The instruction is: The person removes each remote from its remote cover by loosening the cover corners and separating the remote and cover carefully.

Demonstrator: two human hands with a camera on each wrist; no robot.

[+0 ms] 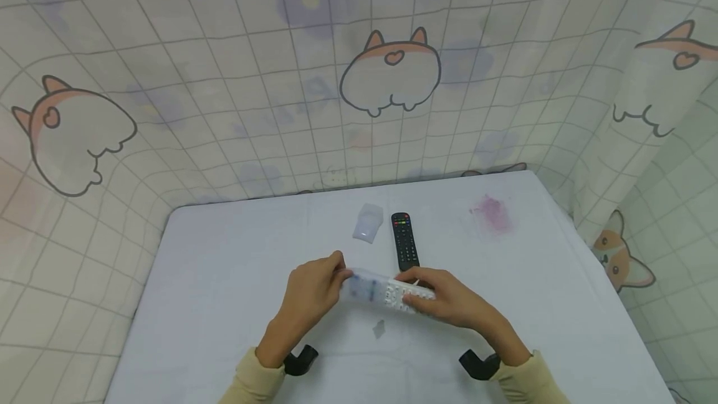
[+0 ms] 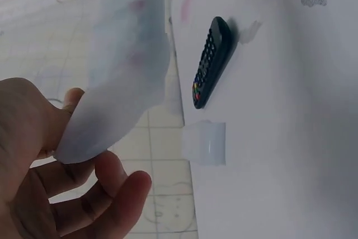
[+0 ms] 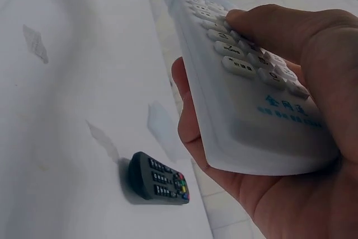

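A white remote control (image 1: 401, 295) is held in the air above the near middle of a white table (image 1: 224, 267). It is gripped at one end by the right hand (image 1: 451, 301), whose fingers are curled beneath it while the thumb is laid across its white buttons. A translucent silicone sleeve (image 1: 361, 285) is fitted over the remote's other end, and that end of the sleeve is pinched by the left hand (image 1: 311, 295) between thumb and curled fingers. Just beyond the hands, toward the far edge, a black remote control (image 1: 404, 240) is laid flat with its coloured buttons facing up. Just beside it, to the left, a second clear cover (image 1: 368, 223) is set down. A pink stain (image 1: 493, 212) is seen near the far right corner. A cartoon-printed curtain (image 1: 359, 80) is hung behind the table.
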